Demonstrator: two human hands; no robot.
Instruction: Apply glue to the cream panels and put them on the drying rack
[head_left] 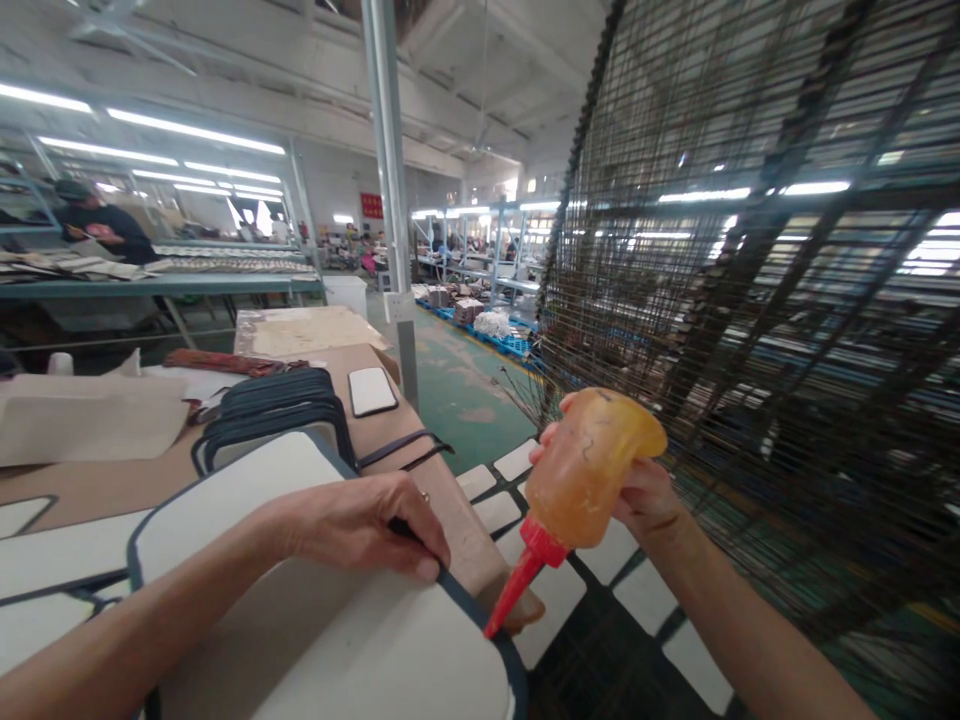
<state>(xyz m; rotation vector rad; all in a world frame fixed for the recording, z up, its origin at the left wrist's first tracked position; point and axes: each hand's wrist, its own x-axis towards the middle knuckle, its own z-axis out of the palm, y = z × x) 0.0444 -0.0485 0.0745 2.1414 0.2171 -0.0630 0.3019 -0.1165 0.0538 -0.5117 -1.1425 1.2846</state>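
Observation:
My left hand (375,525) is closed on the dark edging strip of a large white panel (360,640), thumb and fingers pinched together at its far edge. In my right hand (645,490) is a yellow-orange squeeze bottle (581,465), tilted upside down. Its red nozzle (514,590) points down and left, the tip at the inner side of the dark edging near the panel's right corner. Another white panel (232,490) with dark edging lies beneath and behind.
A stack of dark-edged pieces (274,410) and a small white piece (371,390) lie on the brown table (397,430). At right stands a tall wire rack (720,250), with white pieces below it. A person (101,225) is at a far-left table.

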